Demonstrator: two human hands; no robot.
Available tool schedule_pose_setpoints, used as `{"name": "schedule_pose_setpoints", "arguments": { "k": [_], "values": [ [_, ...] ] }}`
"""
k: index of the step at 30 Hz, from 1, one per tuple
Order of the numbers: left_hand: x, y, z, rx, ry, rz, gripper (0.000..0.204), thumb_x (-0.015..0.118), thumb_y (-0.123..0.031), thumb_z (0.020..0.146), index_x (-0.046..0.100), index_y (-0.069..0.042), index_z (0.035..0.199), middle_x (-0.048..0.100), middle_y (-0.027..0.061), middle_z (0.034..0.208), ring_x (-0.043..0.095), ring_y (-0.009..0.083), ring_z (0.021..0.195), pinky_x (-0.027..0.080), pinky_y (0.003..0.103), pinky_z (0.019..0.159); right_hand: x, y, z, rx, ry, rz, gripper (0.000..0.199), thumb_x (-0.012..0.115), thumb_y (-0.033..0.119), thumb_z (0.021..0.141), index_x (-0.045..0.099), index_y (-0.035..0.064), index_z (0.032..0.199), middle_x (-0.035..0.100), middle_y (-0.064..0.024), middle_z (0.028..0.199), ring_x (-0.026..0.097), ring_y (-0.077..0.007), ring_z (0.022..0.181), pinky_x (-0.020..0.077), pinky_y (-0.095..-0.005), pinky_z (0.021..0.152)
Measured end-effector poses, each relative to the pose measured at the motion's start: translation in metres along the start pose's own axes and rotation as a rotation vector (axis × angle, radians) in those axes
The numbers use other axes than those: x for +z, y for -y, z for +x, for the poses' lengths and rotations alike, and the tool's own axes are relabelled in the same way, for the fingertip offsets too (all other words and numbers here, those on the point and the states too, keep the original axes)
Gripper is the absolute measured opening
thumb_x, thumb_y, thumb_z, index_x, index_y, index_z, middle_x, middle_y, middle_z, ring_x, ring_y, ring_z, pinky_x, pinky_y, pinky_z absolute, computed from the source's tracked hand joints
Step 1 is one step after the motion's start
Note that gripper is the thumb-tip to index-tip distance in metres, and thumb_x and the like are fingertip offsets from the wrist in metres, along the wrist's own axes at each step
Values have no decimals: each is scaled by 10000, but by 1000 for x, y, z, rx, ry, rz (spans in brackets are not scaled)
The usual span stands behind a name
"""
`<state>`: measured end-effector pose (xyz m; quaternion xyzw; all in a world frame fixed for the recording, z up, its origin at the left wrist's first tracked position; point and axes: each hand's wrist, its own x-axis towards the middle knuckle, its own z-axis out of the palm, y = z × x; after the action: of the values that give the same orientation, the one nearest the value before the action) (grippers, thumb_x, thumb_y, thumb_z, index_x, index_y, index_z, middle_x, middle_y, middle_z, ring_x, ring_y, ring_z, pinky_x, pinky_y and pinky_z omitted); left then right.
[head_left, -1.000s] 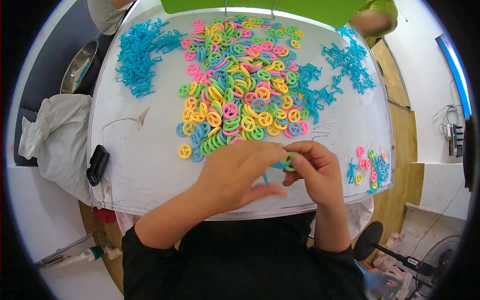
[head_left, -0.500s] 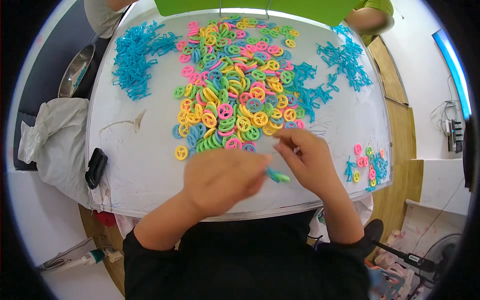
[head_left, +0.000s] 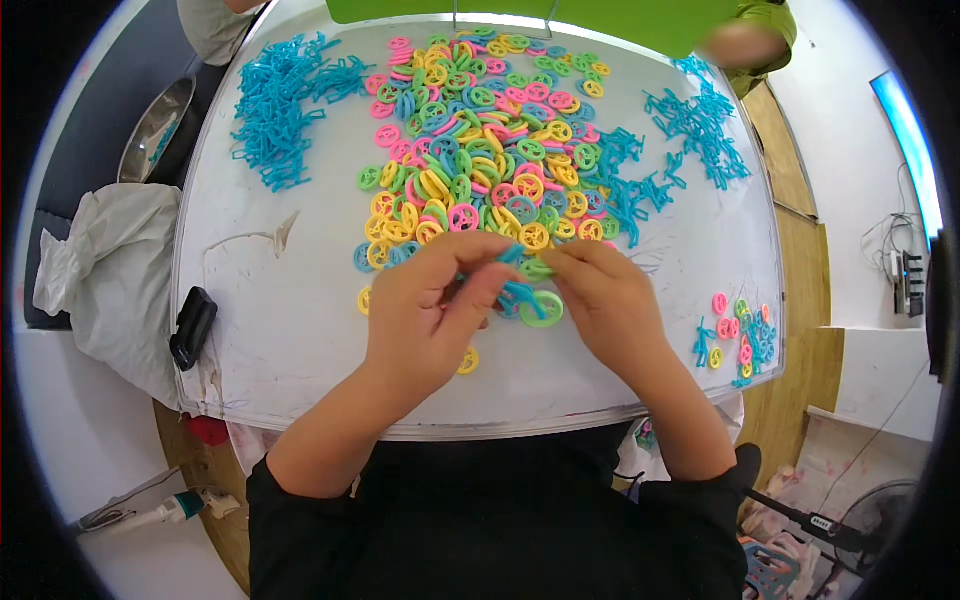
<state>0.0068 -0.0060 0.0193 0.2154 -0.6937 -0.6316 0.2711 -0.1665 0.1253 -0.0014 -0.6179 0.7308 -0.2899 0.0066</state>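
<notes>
L hand (head_left: 425, 310): thumb + index closed in a pinch, holding lower blue pc (head_left: 521, 297); palm over near half of table (head_left: 290, 350), L of mid.
R hand (head_left: 612, 315): fingertips brought narrow on upper green wheel (head_left: 536, 269); fingers point twd far-L corner, forearm in over near edge.
Key relation: upper green wheel sits btwn both hands, at R fingertips, so R hand nearer; from L thumb tip it lies twd far-R corner, just beside.
Long axis: lower blue pc slants from L thumb twd near-R corner, its prongs at lower green wheel (head_left: 553, 316); joined or only overlapping, can't tell.
Wheel tilt: upper one seen slanted, lower one nearly face-on.
Upper blue bit (head_left: 512, 253): at L index tip, just L of upper green wheel; partly hidden, so same pc or another, can't tell.
Wheel pile (head_left: 480, 160): mixed colors, from far edge down table's mid, just beyond both hands.
Blue pcs: heap (head_left: 275, 110) nr far-L corner; scatter (head_left: 705, 130) nr far-R corner; strip (head_left: 628, 190) along R side of pile.
Near-R corner: small mixed group (head_left: 747, 340), wheels + blue pcs, well apart from R hand.
Loose yellow wheel (head_left: 468, 361): twd near edge, just beside L hand.
Black case (head_left: 194, 328): at L edge, nr near-L corner.
</notes>
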Motion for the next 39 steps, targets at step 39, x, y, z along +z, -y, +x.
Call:
{"name": "schedule_pose_setpoints", "arguments": {
  "k": [39],
  "values": [
    [16,17,1,333,235,265,151,713,-74,861,676,-65,1006,683,84,858,659,242,735,497,330,635,-9,22,-21,641,-83,1554,83,673,87,917,623,23,933,680,-138,1055,618,-159,917,471,-296,820]
  ]
}}
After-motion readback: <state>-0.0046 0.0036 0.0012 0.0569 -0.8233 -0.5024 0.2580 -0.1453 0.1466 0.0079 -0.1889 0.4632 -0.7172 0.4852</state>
